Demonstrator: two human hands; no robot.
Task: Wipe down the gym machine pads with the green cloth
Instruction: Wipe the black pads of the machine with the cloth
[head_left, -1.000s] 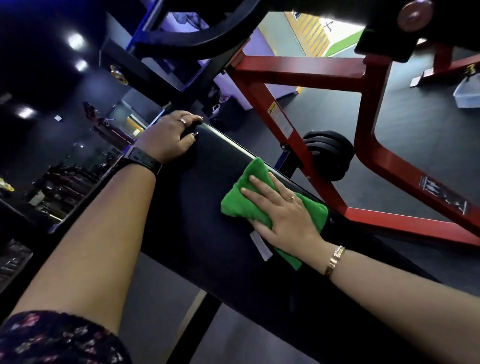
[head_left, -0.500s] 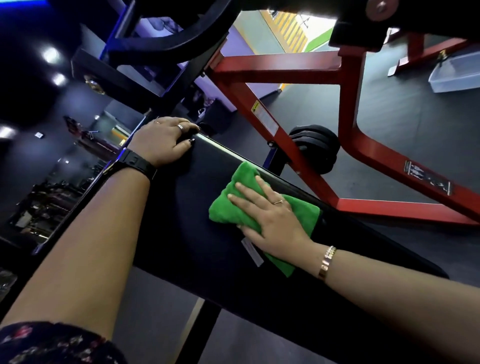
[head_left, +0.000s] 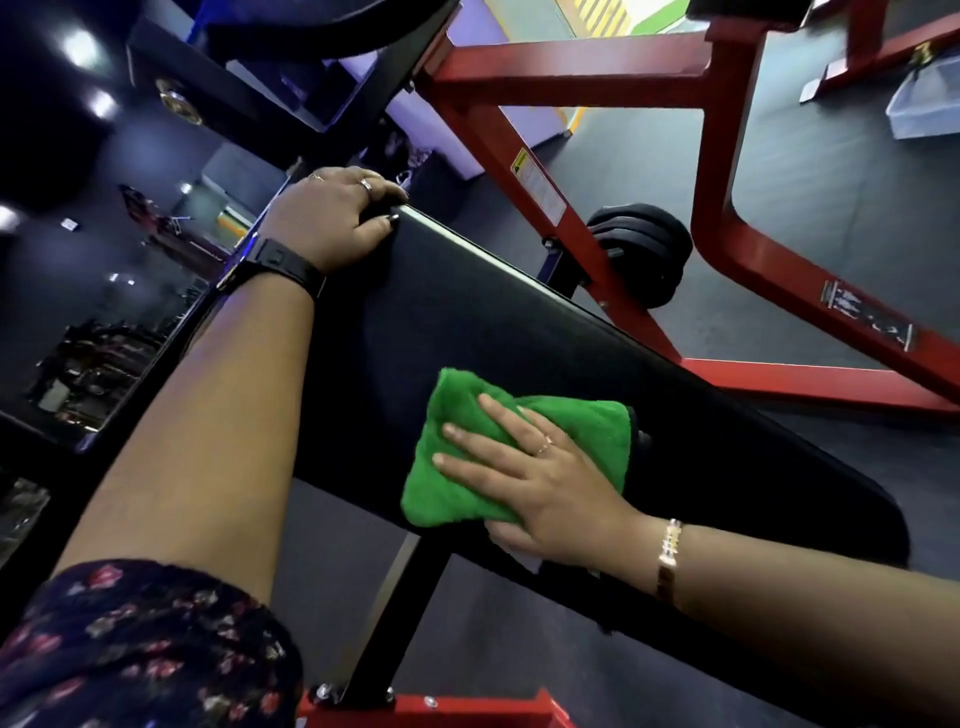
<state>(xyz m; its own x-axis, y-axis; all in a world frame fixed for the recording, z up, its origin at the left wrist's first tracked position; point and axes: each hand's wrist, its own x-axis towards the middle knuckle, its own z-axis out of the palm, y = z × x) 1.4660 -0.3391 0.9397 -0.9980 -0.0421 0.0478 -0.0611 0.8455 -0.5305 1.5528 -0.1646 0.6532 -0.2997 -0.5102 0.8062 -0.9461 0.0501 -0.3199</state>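
Note:
A long black bench pad (head_left: 498, 332) runs diagonally across the head view. A folded green cloth (head_left: 467, 467) lies on the pad near its near edge. My right hand (head_left: 540, 483) presses flat on the cloth, fingers spread, with the thumb tucked under the pad's lower edge. My left hand (head_left: 332, 218) grips the far top end of the pad, fingers curled over its corner. A black watch sits on my left wrist, a gold bracelet on my right.
A red steel frame (head_left: 727, 249) stands beyond the pad, with black weight plates (head_left: 649, 254) on a peg. A black support post (head_left: 395, 618) runs under the pad to a red base. A clear plastic bin (head_left: 924, 109) sits on the dark floor at far right.
My right hand has slid the green cloth down the pad toward me and toward its lower edge. My left hand has kept its grip on the pad's far end.

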